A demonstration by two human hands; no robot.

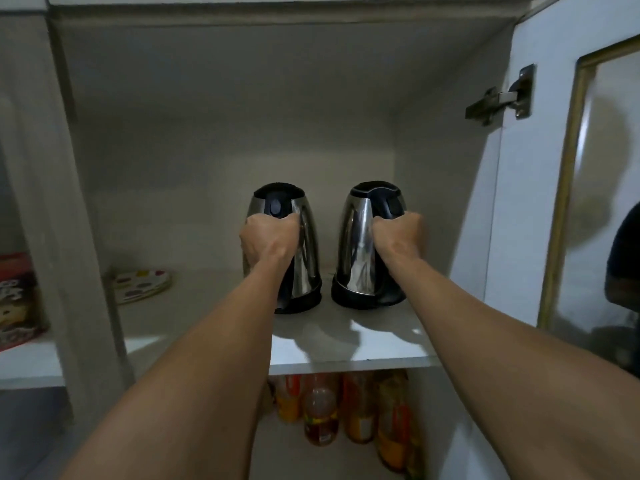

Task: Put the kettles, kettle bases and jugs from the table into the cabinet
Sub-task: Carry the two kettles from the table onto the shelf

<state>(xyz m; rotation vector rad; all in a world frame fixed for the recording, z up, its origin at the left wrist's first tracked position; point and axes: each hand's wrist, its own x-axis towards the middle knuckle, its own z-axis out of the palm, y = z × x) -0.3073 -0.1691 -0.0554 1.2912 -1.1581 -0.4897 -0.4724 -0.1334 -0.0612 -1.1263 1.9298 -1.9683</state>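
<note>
Two steel kettles with black lids and black bottoms stand side by side on the cabinet shelf [346,355]. My left hand [268,239] is wrapped around the handle of the left kettle [304,258]. My right hand [398,237] grips the handle of the right kettle [355,251]. Both kettles are upright and appear to rest on the shelf, a small gap between them. The handles are hidden under my fists.
A flat plate with coloured spots [142,284] lies on the same shelf at the left. Several bottles [320,414] stand on the shelf below. A red box [17,299] sits in the neighbouring compartment. The cabinet door [540,168] hangs open at right.
</note>
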